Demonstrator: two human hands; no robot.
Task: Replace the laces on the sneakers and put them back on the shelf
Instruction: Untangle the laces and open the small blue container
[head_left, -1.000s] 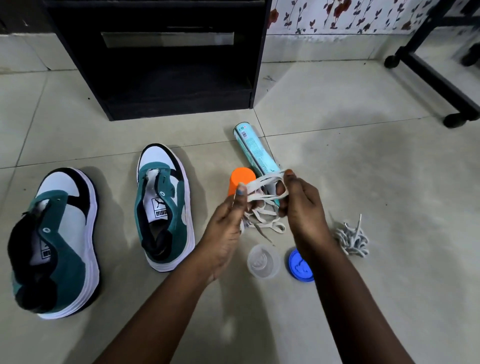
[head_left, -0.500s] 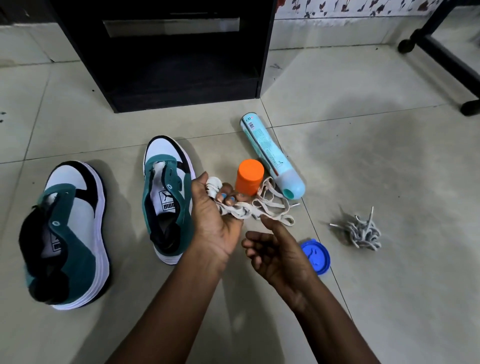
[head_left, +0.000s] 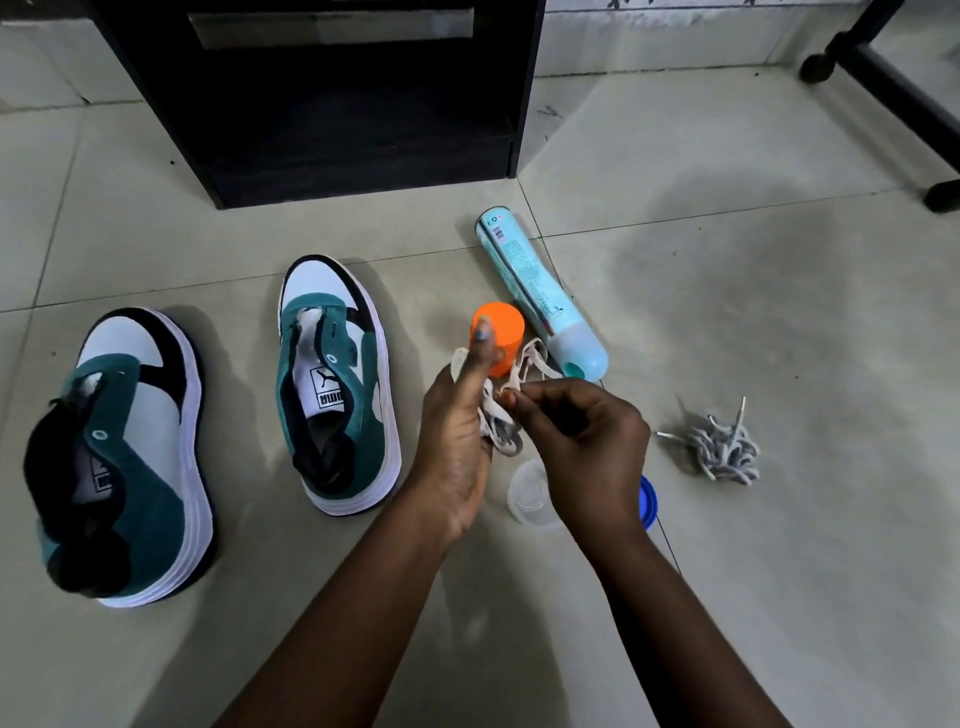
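Both sneakers, one at far left (head_left: 119, 457) and one nearer the middle (head_left: 337, 395), are sitting unlaced on the floor, so the threading and the return to the black shelf (head_left: 322, 93) are, I judge, all left. The left hand (head_left: 457, 441) is gripping a bundle of cream laces (head_left: 498, 415), while the right hand (head_left: 582, 447) is pinching a strand. A grey lace bundle (head_left: 717, 452) is lying on the right. A small clear cup (head_left: 530, 493) near the hands is looking empty, its blue lid (head_left: 648, 501) off beside it.

Dim, soft shadows, wide-angle edge distortion
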